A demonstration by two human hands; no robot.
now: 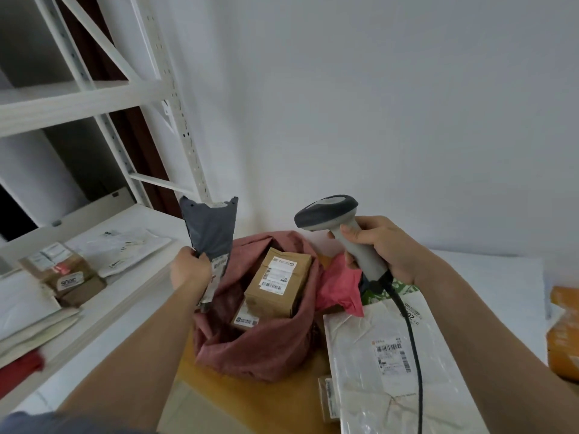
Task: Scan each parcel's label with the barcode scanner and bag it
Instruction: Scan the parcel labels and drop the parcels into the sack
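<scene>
My left hand [190,268] pinches the grey mailer [209,233] upright, label seemingly scanner-side, while my right hand [380,249] grips the barcode scanner [341,227] aimed across.

A grey mailer parcel [209,233] stands upright beside the raised barcode scanner [341,227], above the open pink bag [263,346].
</scene>
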